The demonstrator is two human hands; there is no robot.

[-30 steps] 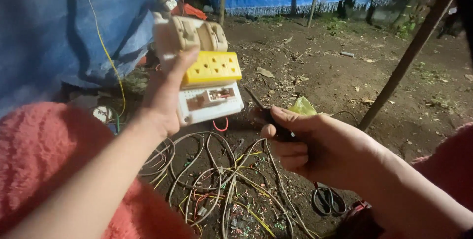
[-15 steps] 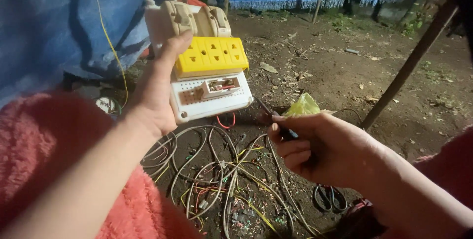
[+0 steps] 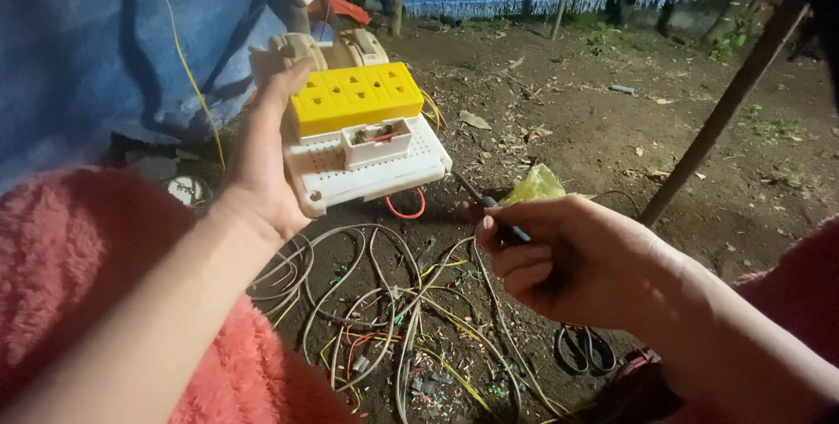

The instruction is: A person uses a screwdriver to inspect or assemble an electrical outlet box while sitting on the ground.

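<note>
Two hands at work over bare dirt ground. Left hand (image 3: 262,157) grips a white perforated board (image 3: 371,170) by its left edge — fingers curled up along the side, thumb behind and out of sight, so the board is clamped and lifted, tilted toward the camera. On the board's far half sits a yellow socket block (image 3: 357,96), rectangular, two rows of slotted outlets on top. Just in front of that block, a small white open-topped box (image 3: 377,140) with dark bits of metal inside. Behind the block, cream-coloured rounded plastic parts (image 3: 325,46).

Right hand (image 3: 568,258) sits below and to the right of the board, apart from it, fingers folded around a thin dark-handled tool (image 3: 489,210) — its shaft points up toward the board's near right corner; whether the tip touches cannot be told.

Beneath the board: a tangle of grey, yellow and red wires (image 3: 393,319) on the soil, with clipped scraps among them. Scissors (image 3: 584,350) lie right of the wires, under the right wrist. A crumpled yellow-green wrapper (image 3: 535,186) lies just right of the board. Blue tarpaulin (image 3: 105,48) hangs left of the board and again far behind it.
</note>
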